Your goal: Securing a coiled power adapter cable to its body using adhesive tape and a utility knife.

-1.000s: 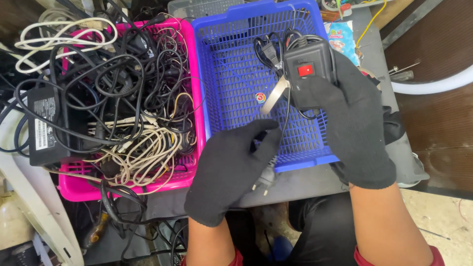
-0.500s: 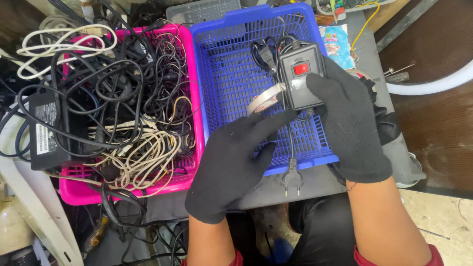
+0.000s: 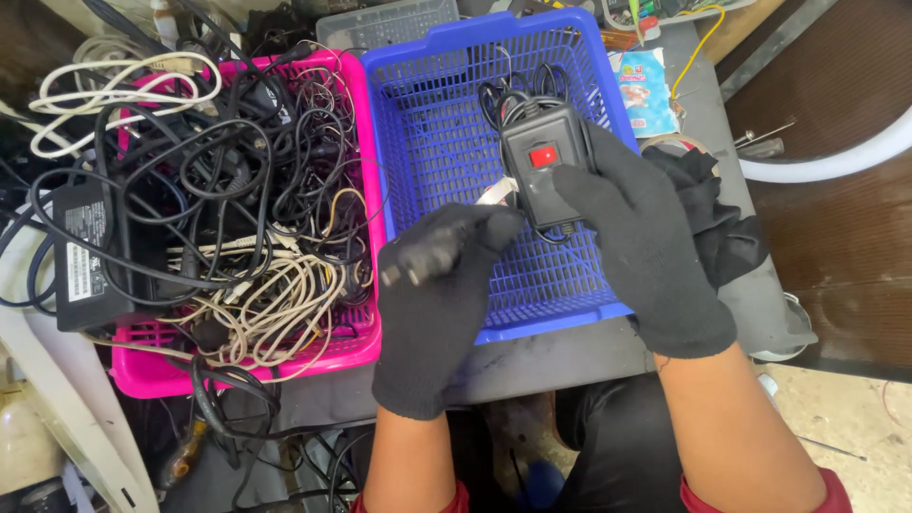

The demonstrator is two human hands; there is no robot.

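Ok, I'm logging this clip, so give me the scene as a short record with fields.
left hand: gloved, grips a black plug
right hand: gloved, holds a black switch box with a red button
blue basket: under both hands, coiled black cord inside
pink basket: left of it, full of tangled cables

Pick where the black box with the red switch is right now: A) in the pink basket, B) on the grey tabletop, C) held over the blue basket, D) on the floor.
C: the right hand grips the black box above the mesh of the blue basket.
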